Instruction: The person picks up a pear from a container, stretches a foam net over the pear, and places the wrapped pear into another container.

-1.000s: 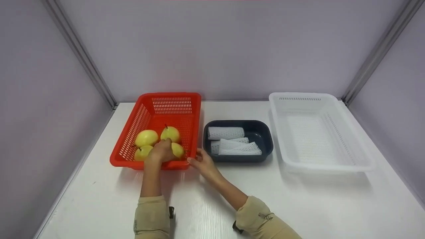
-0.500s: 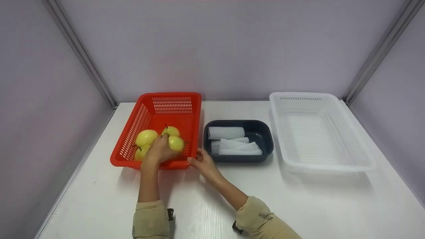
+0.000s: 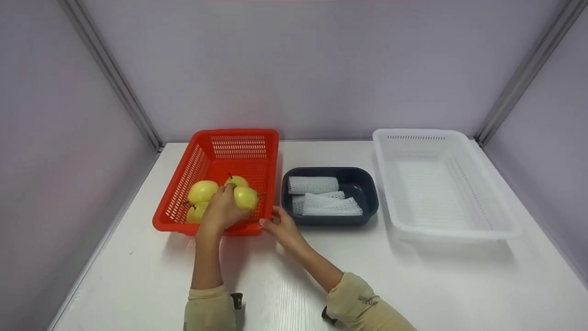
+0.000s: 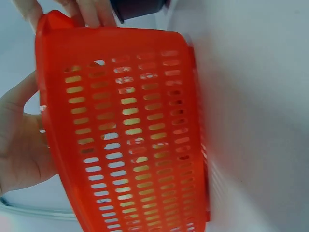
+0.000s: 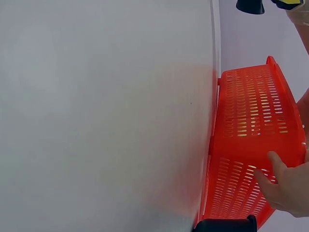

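Observation:
In the head view my left hand (image 3: pixel 223 210) reaches into the red plastic basket (image 3: pixel 271 170) and grips a yellow pear (image 3: pixel 246 198), stem pointing right. More yellow pears lie in the basket beside that hand, such as the pear (image 3: pixel 203 191) at its left. My right hand (image 3: pixel 284 229) holds the basket's near right corner, thumb at the front and fingers along the side. In the left wrist view the basket wall (image 4: pixel 120 43) hides the pears except through its slots; my left hand (image 4: pixel 24 150) shows behind the rim. The right wrist view shows my right hand (image 5: pixel 289 188) at the corner.
Right of the red basket stands a dark blue tub (image 3: pixel 360 193) with several white foam net sleeves (image 3: pixel 313 185). A white plastic basket (image 3: pixel 432 193) stands farther right. Everything rests on a white table (image 3: pixel 285 285) with panels around it.
My left hand has lifted a pear from the basket's near right part and shifted it slightly right in the last half second. My right hand stays at the basket's corner.

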`<move>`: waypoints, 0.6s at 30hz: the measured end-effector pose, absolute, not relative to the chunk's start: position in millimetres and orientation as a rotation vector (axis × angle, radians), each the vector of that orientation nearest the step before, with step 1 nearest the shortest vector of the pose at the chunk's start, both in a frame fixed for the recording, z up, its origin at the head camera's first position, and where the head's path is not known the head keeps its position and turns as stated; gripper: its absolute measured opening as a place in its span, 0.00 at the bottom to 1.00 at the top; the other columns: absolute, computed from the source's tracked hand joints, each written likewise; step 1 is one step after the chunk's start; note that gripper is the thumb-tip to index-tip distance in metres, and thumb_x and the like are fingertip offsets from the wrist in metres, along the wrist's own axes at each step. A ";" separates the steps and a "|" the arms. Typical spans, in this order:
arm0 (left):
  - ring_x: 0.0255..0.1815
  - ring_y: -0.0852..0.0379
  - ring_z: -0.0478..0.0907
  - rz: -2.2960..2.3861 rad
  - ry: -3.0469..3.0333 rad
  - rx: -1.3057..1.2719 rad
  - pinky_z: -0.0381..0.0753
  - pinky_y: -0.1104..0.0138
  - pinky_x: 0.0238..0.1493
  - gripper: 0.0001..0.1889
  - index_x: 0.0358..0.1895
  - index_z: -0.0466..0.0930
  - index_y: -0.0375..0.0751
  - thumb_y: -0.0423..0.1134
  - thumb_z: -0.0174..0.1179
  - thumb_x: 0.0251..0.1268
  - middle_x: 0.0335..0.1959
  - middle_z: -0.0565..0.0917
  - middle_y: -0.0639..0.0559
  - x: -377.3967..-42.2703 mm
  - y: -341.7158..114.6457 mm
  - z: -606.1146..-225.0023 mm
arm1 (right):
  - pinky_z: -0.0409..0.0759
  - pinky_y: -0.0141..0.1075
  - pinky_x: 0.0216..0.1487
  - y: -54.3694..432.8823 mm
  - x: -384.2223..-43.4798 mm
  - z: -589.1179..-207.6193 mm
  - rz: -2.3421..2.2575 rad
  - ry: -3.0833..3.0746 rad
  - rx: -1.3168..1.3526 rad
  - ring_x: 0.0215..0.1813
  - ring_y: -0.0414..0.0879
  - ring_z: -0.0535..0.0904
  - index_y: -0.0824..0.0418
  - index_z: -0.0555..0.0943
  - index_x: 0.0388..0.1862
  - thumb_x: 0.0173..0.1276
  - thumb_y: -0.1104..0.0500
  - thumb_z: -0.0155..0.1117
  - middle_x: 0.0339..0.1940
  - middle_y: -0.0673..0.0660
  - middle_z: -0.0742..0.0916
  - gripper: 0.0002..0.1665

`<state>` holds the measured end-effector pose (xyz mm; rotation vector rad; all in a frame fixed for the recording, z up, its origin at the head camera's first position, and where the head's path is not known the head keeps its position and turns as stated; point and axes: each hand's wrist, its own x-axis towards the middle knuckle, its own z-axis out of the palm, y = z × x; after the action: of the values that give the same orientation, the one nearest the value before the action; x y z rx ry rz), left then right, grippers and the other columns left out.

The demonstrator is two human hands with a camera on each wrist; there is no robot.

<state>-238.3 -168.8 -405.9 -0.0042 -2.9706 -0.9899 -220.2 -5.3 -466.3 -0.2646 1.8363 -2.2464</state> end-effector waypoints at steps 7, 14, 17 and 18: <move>0.49 0.39 0.70 -1.013 -2.903 0.008 0.70 0.48 0.49 0.41 0.62 0.60 0.29 0.42 0.67 0.43 0.54 0.70 0.34 -227.9 -159.0 -396.3 | 0.71 0.45 0.54 -5.4 -220.0 -467.6 -2.295 1.743 -0.279 0.52 0.55 0.74 0.77 0.60 0.58 0.64 0.71 0.55 0.54 0.72 0.73 0.26; 0.49 0.42 0.69 -1.068 -2.896 0.029 0.69 0.49 0.51 0.40 0.62 0.60 0.30 0.41 0.66 0.44 0.53 0.69 0.37 -219.6 -151.1 -386.0 | 0.73 0.44 0.52 -4.4 -222.5 -467.6 -2.257 1.810 -0.278 0.52 0.57 0.74 0.79 0.61 0.57 0.63 0.72 0.55 0.52 0.70 0.74 0.25; 0.49 0.42 0.68 -1.084 -2.882 0.038 0.69 0.49 0.51 0.40 0.62 0.60 0.31 0.41 0.66 0.45 0.53 0.69 0.38 -218.1 -149.7 -384.2 | 0.74 0.42 0.51 -3.3 -222.3 -466.6 -2.202 1.898 -0.301 0.53 0.59 0.74 0.78 0.61 0.57 0.63 0.71 0.56 0.52 0.70 0.75 0.26; 0.49 0.42 0.68 -1.096 -2.876 0.044 0.69 0.49 0.51 0.40 0.63 0.60 0.31 0.41 0.66 0.45 0.54 0.69 0.38 -217.7 -149.1 -383.8 | 0.74 0.42 0.51 -2.8 -222.2 -466.7 -2.183 1.927 -0.311 0.54 0.60 0.73 0.78 0.61 0.58 0.63 0.70 0.56 0.53 0.70 0.75 0.26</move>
<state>-217.7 -149.1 -383.8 0.0437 -2.8760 -1.0965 -222.2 -2.8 -466.7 -0.3106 1.9268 -2.1833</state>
